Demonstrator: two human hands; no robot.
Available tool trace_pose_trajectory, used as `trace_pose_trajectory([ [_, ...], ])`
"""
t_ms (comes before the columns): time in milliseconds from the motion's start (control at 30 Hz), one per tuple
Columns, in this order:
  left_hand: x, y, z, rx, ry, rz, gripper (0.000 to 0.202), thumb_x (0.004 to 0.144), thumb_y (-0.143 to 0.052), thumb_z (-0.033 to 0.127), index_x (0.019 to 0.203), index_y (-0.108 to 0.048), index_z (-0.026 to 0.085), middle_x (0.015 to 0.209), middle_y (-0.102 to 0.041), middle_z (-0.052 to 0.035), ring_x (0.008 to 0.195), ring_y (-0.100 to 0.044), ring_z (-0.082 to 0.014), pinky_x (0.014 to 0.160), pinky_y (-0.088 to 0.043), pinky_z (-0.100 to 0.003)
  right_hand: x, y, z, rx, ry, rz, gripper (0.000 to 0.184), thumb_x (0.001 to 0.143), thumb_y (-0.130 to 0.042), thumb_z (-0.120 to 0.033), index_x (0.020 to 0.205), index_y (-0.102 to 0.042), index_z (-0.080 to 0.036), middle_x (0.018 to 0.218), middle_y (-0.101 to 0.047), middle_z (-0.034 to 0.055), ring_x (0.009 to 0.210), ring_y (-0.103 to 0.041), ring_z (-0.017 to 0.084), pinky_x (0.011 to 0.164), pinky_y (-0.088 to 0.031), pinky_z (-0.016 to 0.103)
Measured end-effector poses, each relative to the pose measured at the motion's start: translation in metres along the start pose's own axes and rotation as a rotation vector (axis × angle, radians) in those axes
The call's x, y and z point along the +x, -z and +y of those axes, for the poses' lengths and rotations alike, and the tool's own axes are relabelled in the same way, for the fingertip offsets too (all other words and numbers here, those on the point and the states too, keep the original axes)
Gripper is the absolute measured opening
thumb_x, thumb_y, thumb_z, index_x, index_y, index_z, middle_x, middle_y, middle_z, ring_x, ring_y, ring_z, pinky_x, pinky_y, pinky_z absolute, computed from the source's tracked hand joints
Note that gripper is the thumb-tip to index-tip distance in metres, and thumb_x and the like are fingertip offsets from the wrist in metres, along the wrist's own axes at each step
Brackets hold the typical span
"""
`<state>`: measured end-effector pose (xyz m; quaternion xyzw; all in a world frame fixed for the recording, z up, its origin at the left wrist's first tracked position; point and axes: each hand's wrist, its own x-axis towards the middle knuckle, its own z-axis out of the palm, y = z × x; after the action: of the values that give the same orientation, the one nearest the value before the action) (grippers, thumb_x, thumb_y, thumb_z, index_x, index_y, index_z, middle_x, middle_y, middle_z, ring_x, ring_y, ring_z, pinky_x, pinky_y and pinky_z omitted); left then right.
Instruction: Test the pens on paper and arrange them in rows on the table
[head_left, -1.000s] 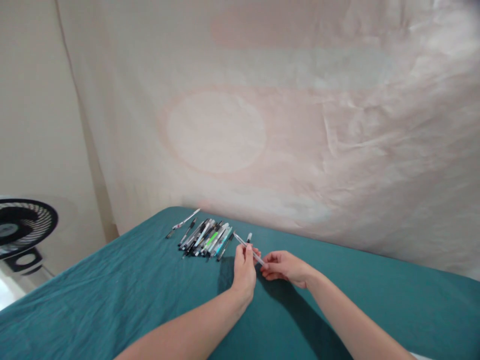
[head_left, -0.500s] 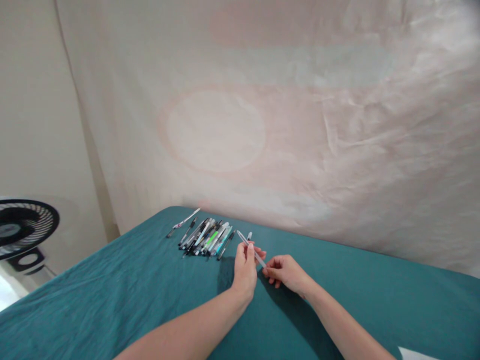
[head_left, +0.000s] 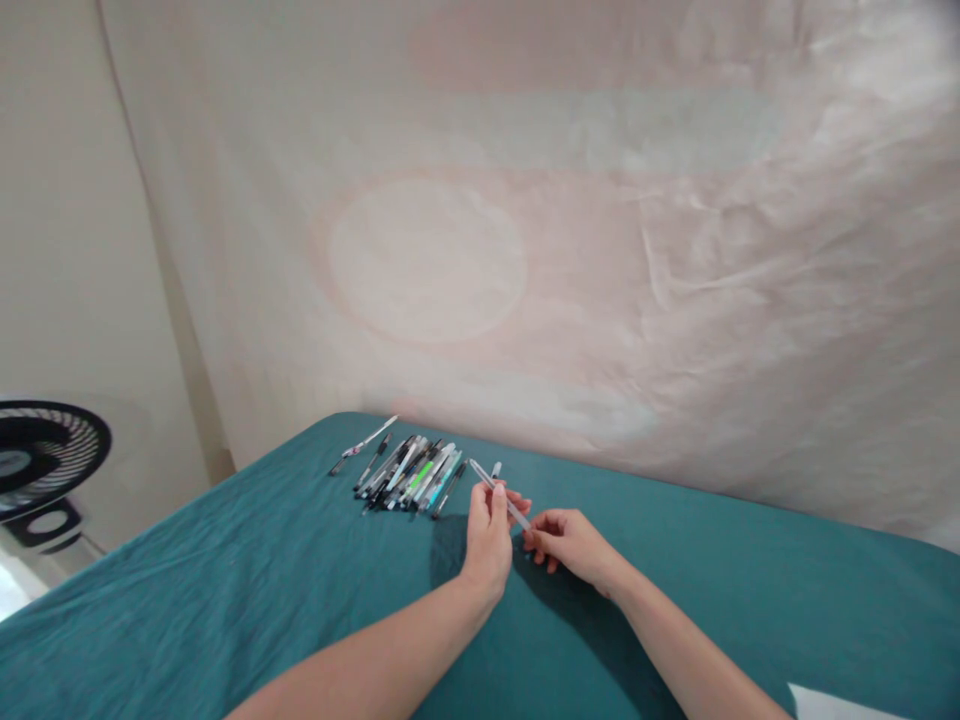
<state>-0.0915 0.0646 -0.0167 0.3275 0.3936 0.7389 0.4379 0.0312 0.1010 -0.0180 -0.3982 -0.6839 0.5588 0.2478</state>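
A slim clear-and-white pen (head_left: 517, 515) slants between my hands above the table. My left hand (head_left: 486, 540) is closed round its middle, thumb on top and the other fingers behind. The fingertips of my right hand (head_left: 570, 545) pinch the pen's near lower end. Just behind the left fingers shows a short white tip (head_left: 496, 469); whether the hand holds it or it lies on the cloth, I cannot tell. Left of that hand lies a pile of pens (head_left: 409, 475), mostly black, grey and white, with a bright green one and a light blue one among them.
A green cloth (head_left: 300, 590) covers the table. A few single pens (head_left: 365, 440) lie left of the pile. White paper (head_left: 832, 704) shows at the front right. A black fan (head_left: 52, 455) stands beyond the left edge, and a pale curtain (head_left: 600, 300) hangs behind.
The whole view has shifted very slightly. Both hands keep the same grip on the pen, and the pile looks unchanged.
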Motion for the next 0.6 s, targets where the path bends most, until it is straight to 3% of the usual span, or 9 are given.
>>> trace_pose_trajectory([
  [600, 0.0005, 0.0018, -0.0051, 0.016, 0.027, -0.006, 0.027, 0.078, -0.045, 0.044, 0.085, -0.043, 0.017, 0.076, -0.054, -0.0011, 0.074, -0.061, -0.0152, 0.074, -0.047, -0.036, -0.0032, 0.004, 0.0016, 0.041, 0.018, -0.033, 0.023, 0.071, -0.054, -0.033, 0.073, -0.059, -0.011, 0.067, -0.061, 0.003, 0.051, -0.052, 0.007, 0.045, -0.04, 0.018],
])
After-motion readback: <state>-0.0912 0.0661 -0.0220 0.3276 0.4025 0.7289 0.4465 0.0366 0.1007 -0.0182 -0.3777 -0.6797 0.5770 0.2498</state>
